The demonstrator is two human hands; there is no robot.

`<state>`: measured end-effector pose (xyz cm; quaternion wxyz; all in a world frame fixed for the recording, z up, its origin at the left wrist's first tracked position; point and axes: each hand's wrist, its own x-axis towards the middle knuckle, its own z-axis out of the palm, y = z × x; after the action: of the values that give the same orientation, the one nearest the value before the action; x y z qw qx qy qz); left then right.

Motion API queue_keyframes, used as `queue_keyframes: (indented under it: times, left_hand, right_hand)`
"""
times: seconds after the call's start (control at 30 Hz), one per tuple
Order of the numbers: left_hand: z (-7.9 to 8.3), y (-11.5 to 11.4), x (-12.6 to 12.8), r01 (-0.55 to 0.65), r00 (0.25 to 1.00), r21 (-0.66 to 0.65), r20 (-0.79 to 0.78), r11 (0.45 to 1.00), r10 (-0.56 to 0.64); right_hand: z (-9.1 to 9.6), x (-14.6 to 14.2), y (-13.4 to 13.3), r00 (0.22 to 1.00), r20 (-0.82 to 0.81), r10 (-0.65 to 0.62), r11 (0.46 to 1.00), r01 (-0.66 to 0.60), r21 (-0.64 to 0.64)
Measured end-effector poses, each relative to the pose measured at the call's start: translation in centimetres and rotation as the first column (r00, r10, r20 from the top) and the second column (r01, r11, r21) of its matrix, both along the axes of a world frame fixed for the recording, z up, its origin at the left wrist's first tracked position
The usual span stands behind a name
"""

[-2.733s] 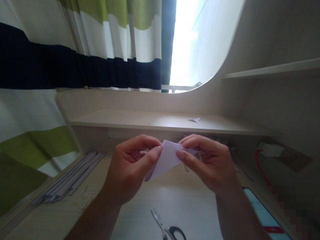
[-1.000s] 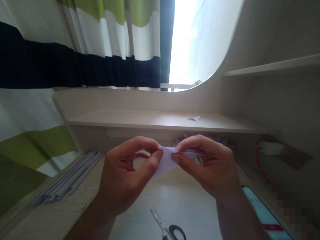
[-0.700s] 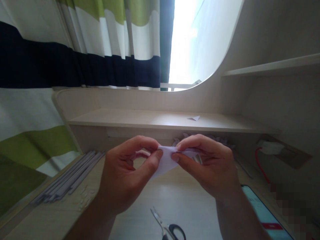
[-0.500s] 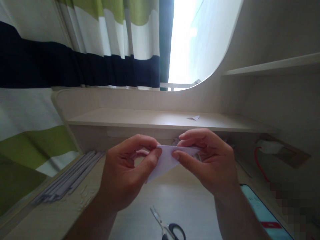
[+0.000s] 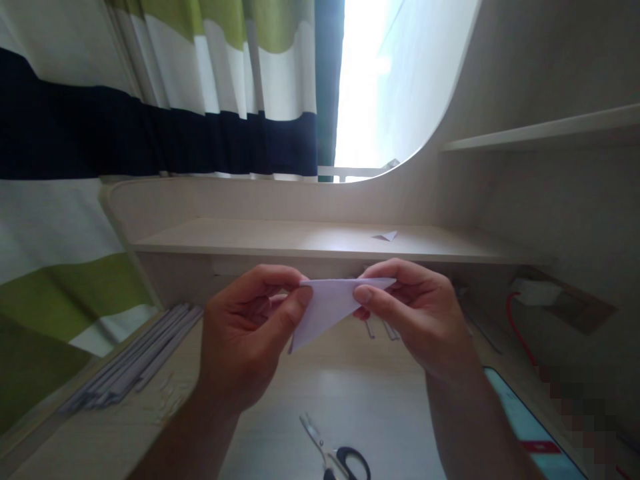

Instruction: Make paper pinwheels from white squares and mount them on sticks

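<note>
Both my hands hold a small folded white paper triangle (image 5: 327,305) in the air above the desk, its long edge on top and its point hanging down to the left. My left hand (image 5: 250,330) pinches the triangle's left end between thumb and forefinger. My right hand (image 5: 415,313) pinches its right end the same way. The remaining fingers of both hands are curled behind the paper.
Black-handled scissors (image 5: 333,457) lie on the desk (image 5: 350,400) below my hands. A phone with a lit screen (image 5: 525,433) lies at the right. Rolled paper sticks (image 5: 130,363) lie at the left. A small paper piece (image 5: 385,235) rests on the shelf (image 5: 300,240). A striped curtain (image 5: 150,100) hangs behind.
My hands have drawn slightly apart along the top edge, and the paper now shows as a flat triangle with more of its face visible.
</note>
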<state>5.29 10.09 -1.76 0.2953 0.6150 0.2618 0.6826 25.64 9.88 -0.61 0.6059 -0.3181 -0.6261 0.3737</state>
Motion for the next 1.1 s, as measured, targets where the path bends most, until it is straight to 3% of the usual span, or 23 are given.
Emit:
queue_keyframes:
  times: [0.5, 0.87, 0.97, 1.1]
  left_hand:
    - [0.2, -0.3, 0.2, -0.102, 0.995, -0.051, -0.015, 0.994, 0.101]
    - [0.2, 0.2, 0.2, -0.064, 0.997, -0.017, 0.045, 0.998, 0.064]
    - [0.3, 0.4, -0.2, -0.091, 0.995, -0.024, -0.039, 0.996, 0.09]
    - [0.6, 0.9, -1.2, -0.048, 0.951, -0.076, -0.309, 0.996, 0.022]
  right_hand:
    - [0.1, 0.3, -0.1, 0.997, -0.002, -0.077, 0.993, 0.077, 0.091]
    - [0.4, 1.5, 0.1, 0.984, 0.033, -0.172, 0.977, 0.166, 0.135]
    - [0.3, 1.7, 0.2, 0.971, 0.072, -0.23, 0.959, 0.214, 0.185]
    - [0.0, 1.6, 0.5, 0.963, 0.061, -0.263, 0.938, 0.24, 0.248]
